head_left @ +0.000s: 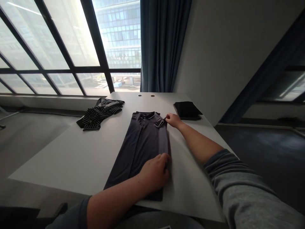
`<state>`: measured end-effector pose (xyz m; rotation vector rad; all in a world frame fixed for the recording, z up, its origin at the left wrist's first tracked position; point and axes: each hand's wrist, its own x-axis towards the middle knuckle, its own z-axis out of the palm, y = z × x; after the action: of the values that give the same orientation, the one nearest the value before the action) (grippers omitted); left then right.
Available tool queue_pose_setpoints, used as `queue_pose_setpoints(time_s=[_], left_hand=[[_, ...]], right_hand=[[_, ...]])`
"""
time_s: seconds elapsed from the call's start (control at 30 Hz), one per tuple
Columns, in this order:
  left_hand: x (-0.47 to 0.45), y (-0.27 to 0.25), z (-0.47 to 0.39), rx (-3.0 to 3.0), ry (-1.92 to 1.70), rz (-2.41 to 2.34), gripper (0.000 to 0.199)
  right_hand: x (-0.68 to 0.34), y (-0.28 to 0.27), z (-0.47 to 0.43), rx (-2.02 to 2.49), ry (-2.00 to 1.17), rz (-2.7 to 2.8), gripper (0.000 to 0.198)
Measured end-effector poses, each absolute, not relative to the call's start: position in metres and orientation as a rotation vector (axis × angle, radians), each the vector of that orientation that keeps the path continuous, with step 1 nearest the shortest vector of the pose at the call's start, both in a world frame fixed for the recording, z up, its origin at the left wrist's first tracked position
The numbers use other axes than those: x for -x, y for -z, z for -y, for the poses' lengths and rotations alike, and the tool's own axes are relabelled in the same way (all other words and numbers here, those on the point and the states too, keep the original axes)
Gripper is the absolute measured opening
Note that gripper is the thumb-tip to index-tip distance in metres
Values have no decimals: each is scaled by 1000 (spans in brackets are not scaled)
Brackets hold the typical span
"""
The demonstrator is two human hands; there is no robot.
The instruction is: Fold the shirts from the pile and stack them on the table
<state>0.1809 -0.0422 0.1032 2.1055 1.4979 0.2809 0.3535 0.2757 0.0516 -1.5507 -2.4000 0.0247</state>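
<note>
A dark grey polo shirt (pixel 145 143) lies lengthwise on the white table, its buttoned collar at the far end and its hem near me. Its sides are folded inward, and a white-trimmed sleeve rests on the upper right part. With closed fingers, my right hand (pixel 173 121) pinches the shirt's edge by that sleeve. Lower down, my left hand (pixel 156 171) is closed at the shirt's right side edge, its forearm crossing over the lower part. The left fingertips are partly hidden behind the hand.
A crumpled black-and-white striped garment (pixel 102 113) lies at the table's left edge. Folded black clothes (pixel 187 110) are stacked at the right. Two round holes show near the far edge of the white table (pixel 78 156). Beyond stand a blue curtain (pixel 162 47) and windows.
</note>
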Motion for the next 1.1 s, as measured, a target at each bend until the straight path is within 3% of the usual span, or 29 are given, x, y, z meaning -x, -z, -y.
queue_pose_setpoints(time_s=[0.17,0.27,0.33,0.43,0.67,0.83,1.1], left_hand=[[-236,-85,39,-2162,-112,-1177,46],[-247,-70,30,-2176,-111,-1070,44],[-242,-63,14,-2207,-119,-1148,34],[-222,-55,-30,-2217,-98,-1463,25],[-173,-36,-184,-1885,-289,-2063,44],[-179,-24,-267,-1896,-255,-2087,59],[-187,-24,-323,-2018,-171,-2025,39]], right_hand=[[-427,-28,-267,1561,-83,2414,16],[-446,-12,-265,1520,-109,2447,24],[-450,-3,-264,1438,-126,2463,33],[-445,8,-261,1223,-156,2491,27],[-434,22,-254,1038,-129,2410,21],[-438,20,-256,1017,-184,2394,14],[-432,13,-255,1081,-198,2320,11]])
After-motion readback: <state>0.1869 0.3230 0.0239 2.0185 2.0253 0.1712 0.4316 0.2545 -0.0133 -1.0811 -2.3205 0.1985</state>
